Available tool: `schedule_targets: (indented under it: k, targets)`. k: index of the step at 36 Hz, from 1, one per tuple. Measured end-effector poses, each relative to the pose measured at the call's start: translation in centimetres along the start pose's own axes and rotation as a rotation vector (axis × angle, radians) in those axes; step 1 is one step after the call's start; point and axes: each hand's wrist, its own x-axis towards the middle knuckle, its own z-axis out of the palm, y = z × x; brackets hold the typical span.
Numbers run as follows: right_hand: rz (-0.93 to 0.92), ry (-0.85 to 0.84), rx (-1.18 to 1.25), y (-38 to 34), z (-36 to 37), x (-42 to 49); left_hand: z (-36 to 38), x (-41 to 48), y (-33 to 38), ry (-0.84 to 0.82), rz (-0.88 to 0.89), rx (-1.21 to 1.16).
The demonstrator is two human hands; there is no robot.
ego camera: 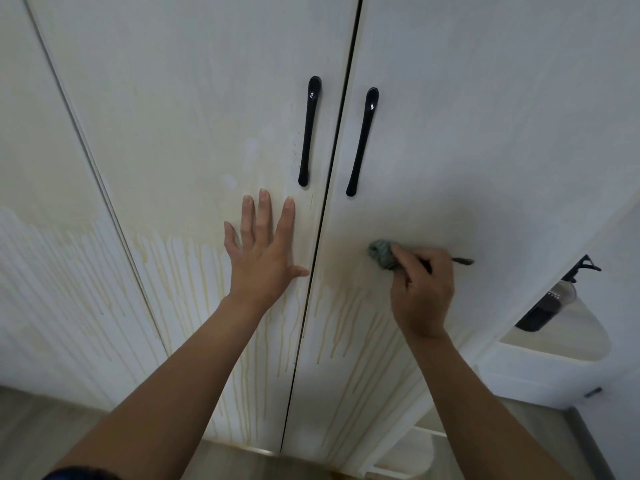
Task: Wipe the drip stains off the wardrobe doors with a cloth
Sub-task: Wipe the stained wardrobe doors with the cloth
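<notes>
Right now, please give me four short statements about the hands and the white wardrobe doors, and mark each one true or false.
1. The left hand lies flat on the left white wardrobe door. True.
2. A red sponge is being held. False: the right hand grips a crumpled grey-green cloth.
3. The door handles are horizontal. False: the two black bar handles run vertically.
4. Yellowish drip stains run down both doors below the hands. True.

Pale yellow-brown drip streaks [194, 271] are running in vertical stripes down the flat white wardrobe doors [173, 116]. Slim glossy black bar handles [309, 131] are gleaming. A crumpled grey-green cloth [381, 254] is showing dull at right.
</notes>
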Motion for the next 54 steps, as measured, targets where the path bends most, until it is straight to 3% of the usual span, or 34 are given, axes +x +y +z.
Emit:
schedule_targets:
  k: [5, 9, 12, 14, 21, 26, 28, 32, 34, 42, 46, 51, 54]
  targets:
    - [-0.009, -0.017, -0.026, 0.0, 0.8, -1.5, 0.2, 0.0, -0.1, 0.018, 0.005, 0.009]
    - [-0.189, -0.206, -0.062, 0.6, 1.4, -6.5, 0.3, -0.1, -0.2, 0.030, 0.026, 0.026]
    - [-0.182, -0.327, -0.045, 0.8, 1.2, -8.1, 0.4, 0.0, -0.3, 0.038, 0.034, 0.034]
    - [-0.107, -0.281, 0.004, 0.3, 0.9, -6.9, 0.5, 0.0, -0.4, 0.041, 0.028, 0.040]
    - [0.027, 0.123, 0.122, -2.8, 0.0, 4.0, 0.4, 0.1, -0.3, 0.045, 0.037, 0.037]
    - [-0.012, 0.181, 0.073, -3.0, 1.5, 4.9, 0.5, -0.1, -0.2, 0.045, 0.038, 0.028]
    - [-0.029, 0.139, 0.071, -3.3, 2.3, 3.0, 0.5, 0.0, -0.2, 0.050, 0.035, 0.034]
    - [-0.245, -0.145, 0.038, -2.9, 3.2, -1.8, 0.5, 0.0, -0.4, 0.047, 0.040, 0.043]
    - [-0.257, -0.225, 0.040, -2.7, 2.9, -2.5, 0.6, 0.0, -0.4, 0.049, 0.046, 0.047]
    - [-0.011, 0.007, 0.075, -4.0, 1.8, 3.7, 0.7, 0.1, -0.5, 0.053, 0.040, 0.044]
    - [-0.104, -0.080, 0.045, -3.4, 2.2, 0.9, 0.7, 0.1, -0.5, 0.058, 0.038, 0.049]
    - [-0.387, -0.352, -0.029, -1.6, 2.7, -4.2, 0.7, 0.1, -0.5, 0.062, 0.041, 0.062]
    - [-0.332, -0.318, -0.007, -1.9, 2.3, -2.9, 0.8, 0.0, -0.5, 0.063, 0.042, 0.062]
